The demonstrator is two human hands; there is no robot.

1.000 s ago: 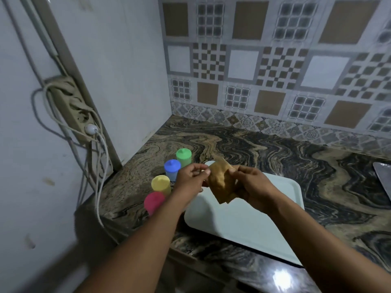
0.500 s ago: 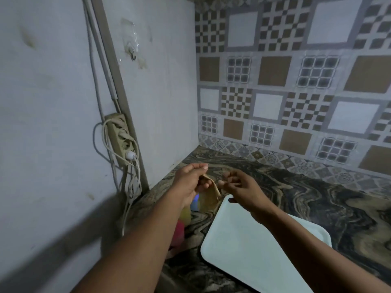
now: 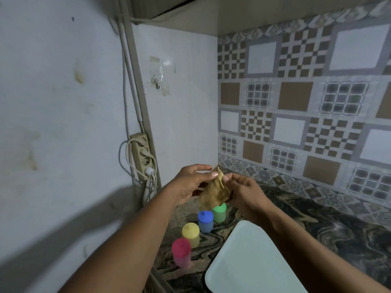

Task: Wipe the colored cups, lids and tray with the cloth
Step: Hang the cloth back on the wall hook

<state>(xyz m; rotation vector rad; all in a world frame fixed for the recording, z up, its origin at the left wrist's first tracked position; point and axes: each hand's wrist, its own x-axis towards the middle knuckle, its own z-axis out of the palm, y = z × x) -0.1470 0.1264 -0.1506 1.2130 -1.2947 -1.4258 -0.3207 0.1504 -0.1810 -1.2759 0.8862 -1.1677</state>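
A brown cloth (image 3: 214, 194) hangs in the air between my hands, above the cups. My left hand (image 3: 190, 183) pinches its top corner, and my right hand (image 3: 243, 191) grips its right side. Below stand lidded cups in a row along the left wall: green (image 3: 219, 212), blue (image 3: 205, 220), yellow (image 3: 191, 234) and pink (image 3: 181, 252). The pale tray (image 3: 249, 261) lies flat on the marbled counter to their right, under my right forearm.
A power strip (image 3: 142, 155) with looped cables hangs on the left wall beside a vertical conduit. A clear hook (image 3: 157, 78) is stuck higher on the wall. Patterned tiles cover the back wall. The dark marbled counter (image 3: 338, 225) stretches to the right.
My view has tilted up toward the wall. Both hands lifted the cloth above the cups and are pulling it open; the cups show again beneath it.
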